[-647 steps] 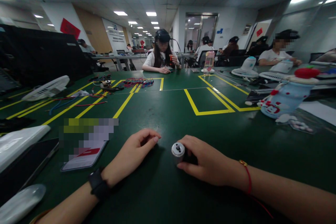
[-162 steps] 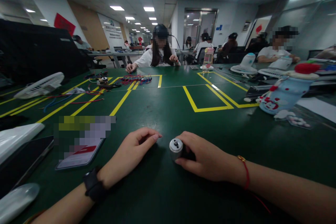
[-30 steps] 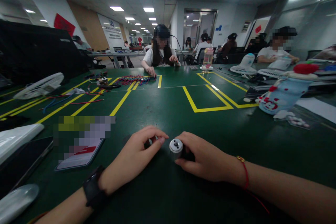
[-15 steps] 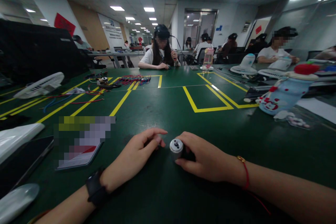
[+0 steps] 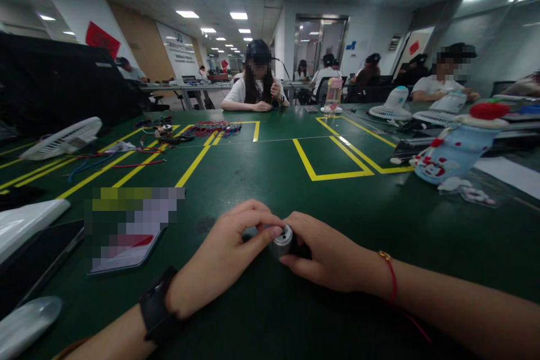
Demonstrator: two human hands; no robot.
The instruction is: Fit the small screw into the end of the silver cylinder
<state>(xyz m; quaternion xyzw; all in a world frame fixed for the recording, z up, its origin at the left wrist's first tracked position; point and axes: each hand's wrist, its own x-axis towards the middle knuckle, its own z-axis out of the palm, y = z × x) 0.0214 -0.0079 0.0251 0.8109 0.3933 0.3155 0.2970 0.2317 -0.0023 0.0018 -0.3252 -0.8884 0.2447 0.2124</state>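
Observation:
Upright on the green table [image 5: 236,171] stands a small silver cylinder that looks like an electric motor [image 5: 283,244], its round end face with small holes turned up. My right hand [image 5: 324,247] is closed round its right side, thumb in front and fingers behind. From the left, my left hand [image 5: 240,242] reaches over the top, thumb and index finger pinched together at the motor's shaft. Those fingertips hide the shaft and part of the end face. The motor's lower part is dark and partly covered by my right hand.
A phone-like flat thing [image 5: 122,256] lies left, partly pixelated, with a white mouse [image 5: 29,323] nearer me. Wires [image 5: 217,129] and a white fan [image 5: 63,138] are farther left. A blue cup [image 5: 458,152] stands right. Opposite sits a person [image 5: 253,90] at the table.
My left hand has moved right, from beside the motor onto its top, and its thumb and index finger have closed at the shaft. My right hand keeps its hold.

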